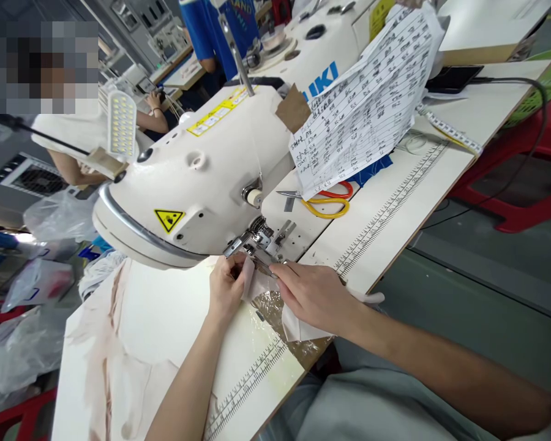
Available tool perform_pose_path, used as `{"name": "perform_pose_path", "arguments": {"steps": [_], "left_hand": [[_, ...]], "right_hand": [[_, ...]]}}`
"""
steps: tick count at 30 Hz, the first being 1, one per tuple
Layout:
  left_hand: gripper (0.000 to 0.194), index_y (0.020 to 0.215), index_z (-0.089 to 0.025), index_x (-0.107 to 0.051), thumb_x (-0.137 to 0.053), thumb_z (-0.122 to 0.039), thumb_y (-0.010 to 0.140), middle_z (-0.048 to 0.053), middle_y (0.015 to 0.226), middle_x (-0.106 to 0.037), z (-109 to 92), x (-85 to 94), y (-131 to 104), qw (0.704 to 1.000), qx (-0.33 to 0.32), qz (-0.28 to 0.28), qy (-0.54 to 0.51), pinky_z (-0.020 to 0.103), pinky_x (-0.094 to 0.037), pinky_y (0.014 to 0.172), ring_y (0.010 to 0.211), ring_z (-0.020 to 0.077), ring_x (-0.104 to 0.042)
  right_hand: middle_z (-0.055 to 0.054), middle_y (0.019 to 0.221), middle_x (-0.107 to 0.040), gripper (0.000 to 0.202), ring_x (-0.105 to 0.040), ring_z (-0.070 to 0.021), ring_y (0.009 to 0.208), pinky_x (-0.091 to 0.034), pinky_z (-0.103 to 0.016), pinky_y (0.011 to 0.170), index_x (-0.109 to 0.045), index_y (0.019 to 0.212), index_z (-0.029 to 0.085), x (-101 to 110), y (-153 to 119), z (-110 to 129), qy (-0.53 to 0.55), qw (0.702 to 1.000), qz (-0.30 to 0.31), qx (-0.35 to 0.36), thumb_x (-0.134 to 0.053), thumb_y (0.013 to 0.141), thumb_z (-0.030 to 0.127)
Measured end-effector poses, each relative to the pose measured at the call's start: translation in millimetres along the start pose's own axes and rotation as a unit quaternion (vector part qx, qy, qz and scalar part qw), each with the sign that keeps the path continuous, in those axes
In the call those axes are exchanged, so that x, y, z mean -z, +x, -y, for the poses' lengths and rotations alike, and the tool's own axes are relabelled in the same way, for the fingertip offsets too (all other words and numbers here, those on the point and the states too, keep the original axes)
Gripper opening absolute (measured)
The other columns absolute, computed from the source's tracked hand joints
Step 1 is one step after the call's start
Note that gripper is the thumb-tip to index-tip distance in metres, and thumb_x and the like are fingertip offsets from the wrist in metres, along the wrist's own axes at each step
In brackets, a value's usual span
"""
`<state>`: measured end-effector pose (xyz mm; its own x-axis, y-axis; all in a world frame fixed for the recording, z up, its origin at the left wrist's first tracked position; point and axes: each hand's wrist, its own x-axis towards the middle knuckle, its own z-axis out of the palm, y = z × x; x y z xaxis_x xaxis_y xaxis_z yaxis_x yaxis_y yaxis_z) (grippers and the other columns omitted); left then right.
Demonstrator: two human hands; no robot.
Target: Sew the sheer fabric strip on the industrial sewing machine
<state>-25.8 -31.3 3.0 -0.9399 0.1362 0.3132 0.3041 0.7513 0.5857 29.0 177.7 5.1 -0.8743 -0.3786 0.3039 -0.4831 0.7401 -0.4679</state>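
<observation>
Broadly, a pale bench point(160, 312) with printed ruler marks fills the lower view, carrying a big white sewing machine point(211, 165) set slantwise across it. A handwritten sheet of paper point(362, 104) leans against the machine's far part, and a small lamp point(122, 125) with rows of lights sits by its near end. Both hands work just beside the metal foot point(261, 251): the right hand point(314, 294) has its fingers bunched close together there, though I cannot tell whether they grip or only press; the left hand point(227, 288) pinches a thin, whitish cloth point(249, 275) between thumb and finger. That cloth is right in front of the foot. Beyond it, scissors point(335, 215) with red and yellow handles lie partly under the paper.
</observation>
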Motion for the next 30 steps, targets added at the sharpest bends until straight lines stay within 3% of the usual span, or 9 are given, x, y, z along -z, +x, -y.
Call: {"name": "perform_pose_path", "arguments": {"steps": [6, 11, 16, 18, 20, 24, 27, 30], "left_hand": [[0.021, 0.077, -0.020, -0.062, -0.062, -0.038, 0.089, 0.000, 0.083, -0.067, 5, -0.4, -2, 1.000, -0.015, 0.000, 0.002, 0.024, -0.045, 0.061, 0.068, 0.0123, -0.058], [0.013, 0.082, -0.020, -0.060, -0.060, -0.029, 0.092, 0.002, 0.086, -0.067, 5, -1.0, -3, 0.991, -0.117, -0.029, 0.058, 0.025, -0.047, 0.063, 0.074, 0.0140, -0.060], [0.007, 0.098, -0.019, -0.059, -0.055, -0.015, 0.093, 0.006, 0.093, -0.067, 3, 1.6, -2, 0.933, -0.289, -0.050, 0.209, 0.030, -0.050, 0.074, 0.086, 0.0184, -0.061], [0.013, 0.102, -0.018, -0.060, -0.055, -0.012, 0.092, 0.007, 0.095, -0.067, 0, 3.2, -3, 0.911, -0.328, -0.039, 0.248, 0.031, -0.051, 0.075, 0.086, 0.0193, -0.060], [0.014, 0.103, -0.018, -0.060, -0.054, -0.011, 0.093, 0.007, 0.095, -0.067, -3, 4.9, -4, 0.907, -0.334, -0.020, 0.255, 0.032, -0.052, 0.076, 0.086, 0.0195, -0.059], [0.012, 0.103, -0.018, -0.060, -0.051, -0.015, 0.096, 0.008, 0.101, -0.064, -10, 10.4, -7, 0.936, -0.292, 0.027, 0.196, 0.031, -0.055, 0.075, 0.091, 0.0191, -0.060], [0.020, 0.106, -0.017, -0.062, -0.044, -0.012, 0.097, 0.010, 0.105, -0.062, -13, 14.5, -11, 0.940, -0.283, 0.056, 0.180, 0.034, -0.056, 0.075, 0.094, 0.0207, -0.059], [0.027, 0.106, -0.016, -0.065, -0.041, -0.010, 0.096, 0.012, 0.104, -0.061, -20, 13.0, -16, 0.937, -0.269, 0.067, 0.212, 0.038, -0.057, 0.076, 0.093, 0.0233, -0.056]], "right_hand": [[-0.003, 0.090, -0.069, 0.022, -0.068, -0.0176, 0.079, -0.035, -0.031, 0.054, -0.059, 0.117, 0.015, -1, 0, -2, 0.010, 1.000, 0.002, -0.010, -0.045, 0.099, 0.016], [-0.003, 0.087, -0.068, 0.022, -0.068, -0.0183, 0.079, -0.034, -0.031, 0.052, -0.059, 0.117, 0.015, 1, 2, -1, -0.004, 1.000, 0.021, -0.016, -0.047, 0.100, 0.018], [-0.004, 0.089, -0.068, 0.025, -0.068, -0.0193, 0.077, -0.036, -0.032, 0.053, -0.058, 0.122, 0.015, 0, 3, 1, -0.040, 0.999, 0.025, -0.001, -0.048, 0.099, 0.017], [-0.005, 0.089, -0.069, 0.030, -0.068, -0.0196, 0.075, -0.037, -0.032, 0.053, -0.055, 0.127, 0.013, -2, 2, 2, -0.057, 0.998, 0.019, 0.005, -0.049, 0.098, 0.015], [-0.007, 0.090, -0.071, 0.033, -0.068, -0.0203, 0.074, -0.037, -0.032, 0.053, -0.053, 0.130, 0.009, -2, -2, 2, -0.061, 0.998, 0.005, 0.011, -0.049, 0.097, 0.014], [-0.004, 0.082, -0.071, 0.025, -0.068, -0.0190, 0.069, -0.038, -0.029, 0.053, -0.058, 0.115, 0.014, 14, -34, 2, 0.047, 0.998, -0.033, 0.008, -0.041, 0.097, 0.012], [0.005, 0.064, -0.060, 0.018, -0.058, -0.0132, 0.052, -0.040, -0.024, 0.051, -0.054, 0.099, 0.021, 37, -74, 0, 0.232, 0.971, 0.048, -0.023, -0.037, 0.098, 0.017], [0.005, 0.070, -0.060, 0.018, -0.058, -0.0114, 0.056, -0.048, -0.019, 0.059, -0.054, 0.100, 0.025, 54, -114, -7, 0.290, 0.950, 0.087, -0.075, -0.037, 0.102, 0.025]]}}
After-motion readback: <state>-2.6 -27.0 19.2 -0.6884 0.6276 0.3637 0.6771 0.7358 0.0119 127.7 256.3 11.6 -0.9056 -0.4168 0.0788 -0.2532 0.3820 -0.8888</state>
